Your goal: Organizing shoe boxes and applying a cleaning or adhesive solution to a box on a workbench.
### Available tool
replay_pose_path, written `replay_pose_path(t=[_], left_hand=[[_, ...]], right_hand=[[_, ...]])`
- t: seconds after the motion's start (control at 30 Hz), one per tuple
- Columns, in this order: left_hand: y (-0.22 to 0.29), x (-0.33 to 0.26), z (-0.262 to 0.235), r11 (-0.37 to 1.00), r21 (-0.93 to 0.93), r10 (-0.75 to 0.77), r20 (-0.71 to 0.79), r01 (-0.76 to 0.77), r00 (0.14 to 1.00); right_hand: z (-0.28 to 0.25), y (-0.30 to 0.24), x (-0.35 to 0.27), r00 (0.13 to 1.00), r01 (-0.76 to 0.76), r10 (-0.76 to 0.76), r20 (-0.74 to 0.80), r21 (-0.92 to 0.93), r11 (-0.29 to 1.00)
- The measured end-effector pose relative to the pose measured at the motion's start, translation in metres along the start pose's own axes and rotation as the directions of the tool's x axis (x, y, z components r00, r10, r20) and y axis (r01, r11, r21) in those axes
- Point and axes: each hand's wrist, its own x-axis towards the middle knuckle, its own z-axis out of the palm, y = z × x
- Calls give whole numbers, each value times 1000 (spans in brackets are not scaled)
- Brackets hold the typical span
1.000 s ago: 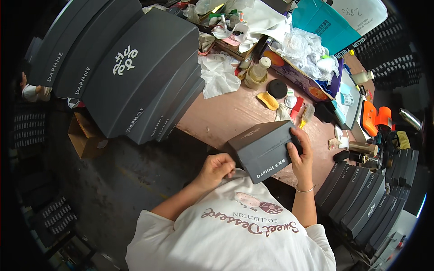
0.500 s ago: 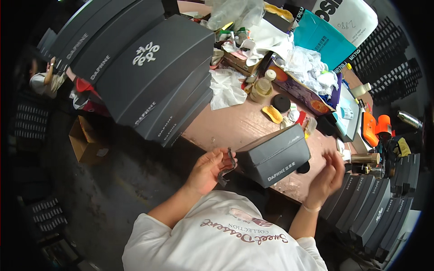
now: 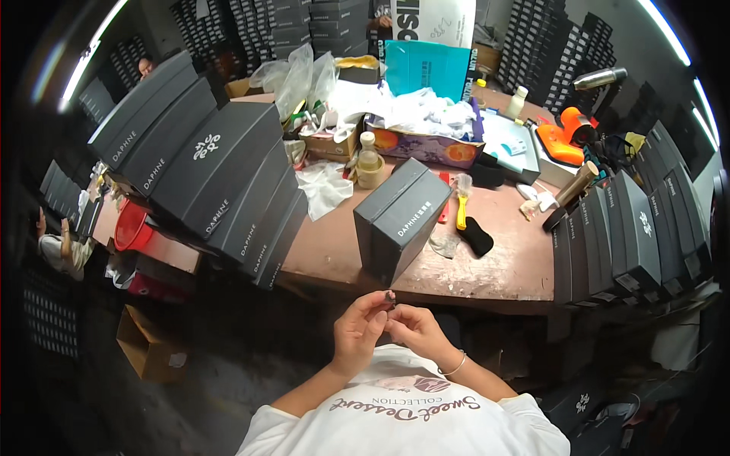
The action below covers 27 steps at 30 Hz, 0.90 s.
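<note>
My left hand [image 3: 357,328] and my right hand [image 3: 420,332] meet in front of my chest, just off the table's near edge. Between the left thumb and fingers is a thin dark strip [image 3: 390,297], mostly hidden now. The right fingertips are pinched together against the left ones, at the strip's lower end. Just beyond both hands a dark grey shoe box [image 3: 401,220] stands at the table's front edge, lid on, touched by neither hand.
Stacked shoe boxes rise at left [image 3: 228,163] and right [image 3: 635,228]. On the table [image 3: 502,277] are a yellow-handled brush [image 3: 461,211], a black pad [image 3: 477,237], a bottle [image 3: 369,156] and an orange tape dispenser [image 3: 559,144]. A carton [image 3: 144,346] sits on the floor.
My right hand has come in from the right of the shoe box to meet my left at the dark strip. My view has tilted up and turned.
</note>
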Motion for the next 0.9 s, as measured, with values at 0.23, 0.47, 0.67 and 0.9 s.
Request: replay_pose_path(t=[0.23, 0.47, 0.67, 0.9], left_hand=[[-2, -16, 10, 994, 55, 94, 95, -99, 991], [-10, -16, -13, 951, 277, 149, -11, -140, 989], [-17, -10, -20, 934, -127, -335, 15, 334, 942], [-36, -22, -34, 792, -327, -553, -25, 516, 833]], right_hand=[[7, 0, -18, 1000, 20, -19, -10, 134, 991], [-11, 0, -34, 989, 47, -2, -150, 299, 953], [-18, -8, -19, 908, 260, -248, -338, -12, 966], [-1, 1, -5, 848, 372, -530, 0, -711, 596]])
